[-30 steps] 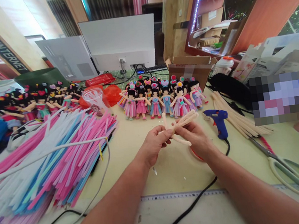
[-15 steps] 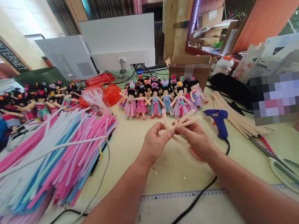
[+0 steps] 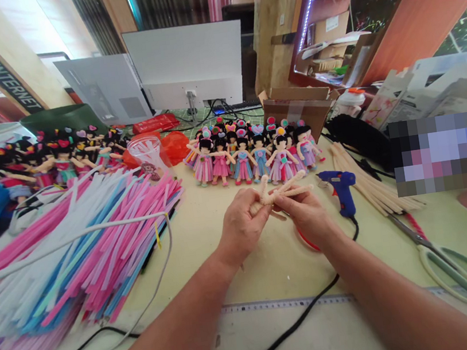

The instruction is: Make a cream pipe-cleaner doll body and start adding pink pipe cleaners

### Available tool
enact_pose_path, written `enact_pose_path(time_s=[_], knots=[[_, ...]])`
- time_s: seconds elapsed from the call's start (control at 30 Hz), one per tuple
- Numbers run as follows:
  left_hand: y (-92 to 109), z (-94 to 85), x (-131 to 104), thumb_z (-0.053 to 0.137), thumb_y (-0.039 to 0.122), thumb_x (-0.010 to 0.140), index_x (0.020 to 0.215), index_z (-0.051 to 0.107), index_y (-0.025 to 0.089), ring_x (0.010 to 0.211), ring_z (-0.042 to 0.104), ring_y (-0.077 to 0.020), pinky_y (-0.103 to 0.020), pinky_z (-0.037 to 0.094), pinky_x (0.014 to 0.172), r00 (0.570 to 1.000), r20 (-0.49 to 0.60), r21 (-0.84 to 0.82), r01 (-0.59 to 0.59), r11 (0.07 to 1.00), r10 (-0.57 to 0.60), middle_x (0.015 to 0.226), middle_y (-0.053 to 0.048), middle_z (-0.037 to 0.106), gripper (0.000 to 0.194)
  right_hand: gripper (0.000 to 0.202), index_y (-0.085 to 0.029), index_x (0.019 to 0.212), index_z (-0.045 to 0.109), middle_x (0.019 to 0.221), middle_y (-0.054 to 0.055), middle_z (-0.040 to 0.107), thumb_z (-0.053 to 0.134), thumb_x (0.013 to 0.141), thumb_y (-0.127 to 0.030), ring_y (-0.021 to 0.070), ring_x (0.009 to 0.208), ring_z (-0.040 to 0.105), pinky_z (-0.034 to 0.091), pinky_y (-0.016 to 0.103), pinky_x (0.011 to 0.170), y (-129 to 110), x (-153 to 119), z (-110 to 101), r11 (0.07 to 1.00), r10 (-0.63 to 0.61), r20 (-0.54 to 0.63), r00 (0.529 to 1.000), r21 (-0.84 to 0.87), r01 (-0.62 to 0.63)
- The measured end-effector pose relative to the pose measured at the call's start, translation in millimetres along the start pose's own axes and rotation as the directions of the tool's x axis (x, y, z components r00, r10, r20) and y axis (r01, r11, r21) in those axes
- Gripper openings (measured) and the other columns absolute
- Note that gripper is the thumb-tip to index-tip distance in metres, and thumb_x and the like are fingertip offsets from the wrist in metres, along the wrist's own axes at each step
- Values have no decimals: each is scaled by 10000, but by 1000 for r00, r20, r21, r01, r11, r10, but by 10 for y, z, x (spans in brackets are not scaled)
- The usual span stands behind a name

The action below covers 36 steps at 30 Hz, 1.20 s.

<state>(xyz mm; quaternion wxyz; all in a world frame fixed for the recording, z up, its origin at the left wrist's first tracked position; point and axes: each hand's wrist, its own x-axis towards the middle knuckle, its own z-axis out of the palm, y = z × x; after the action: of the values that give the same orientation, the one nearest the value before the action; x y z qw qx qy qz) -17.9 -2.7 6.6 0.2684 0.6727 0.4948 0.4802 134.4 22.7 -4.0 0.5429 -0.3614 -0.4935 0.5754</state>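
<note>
Between my two hands is a small figure of bent cream pipe cleaners [image 3: 268,198], its fuzzy limbs sticking up and out to the right. My left hand [image 3: 242,217] is closed on its left end, thumb pressed against the fingers. The middle, near the right-hand limbs, is pinched by my right hand [image 3: 303,211]. Part of the figure is hidden behind my fingers. Under my right hand a red ring-shaped thing [image 3: 307,240] lies partly covered on the table. A blue glue gun [image 3: 341,186] rests just right of that hand.
Finished dolls [image 3: 261,156] stand in rows beyond my hands. Pink, white and blue pipe cleaners [image 3: 94,235] heap at left. Cream pipe cleaners [image 3: 374,184] and scissors [image 3: 455,271] lie at right. A black cable [image 3: 282,339] and a ruler strip [image 3: 286,305] cross in front.
My left hand has turned slightly around the figure. The upright limb now leans right, and the lower limb reaches less far below my hands.
</note>
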Motion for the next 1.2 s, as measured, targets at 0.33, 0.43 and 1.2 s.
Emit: enact_pose_path(time_s=[0.33, 0.43, 1.2], knots=[[38, 15, 0, 619, 361, 817, 765, 530, 208, 702, 469, -138, -256, 383, 674, 988, 65, -99, 145, 984, -139, 708, 35, 497, 185, 298, -228, 768, 688, 786, -1, 652, 877, 614, -400, 159, 763, 576, 460, 294, 743, 37, -23, -35, 992, 42, -14, 999, 116, -40], [31, 27, 15, 616, 365, 807, 778, 525, 201, 695, 477, -134, -259, 395, 676, 980, 114, -213, 187, 959, -166, 712, 33, 518, 190, 276, -230, 778, 677, 782, -11, 650, 866, 630, -366, 161, 777, 582, 453, 301, 762, 18, -35, -18, 989, 56, 0, 998, 134, -55], [64, 15, -38, 563, 208, 840, 721, 519, 228, 806, 525, -195, -316, 380, 804, 994, -5, 114, -103, 988, 105, 780, -25, 548, 128, 230, -212, 652, 710, 713, 12, 606, 825, 676, -410, 146, 674, 515, 434, 305, 649, -38, -14, 34, 991, -112, 60, 992, -68, 116]])
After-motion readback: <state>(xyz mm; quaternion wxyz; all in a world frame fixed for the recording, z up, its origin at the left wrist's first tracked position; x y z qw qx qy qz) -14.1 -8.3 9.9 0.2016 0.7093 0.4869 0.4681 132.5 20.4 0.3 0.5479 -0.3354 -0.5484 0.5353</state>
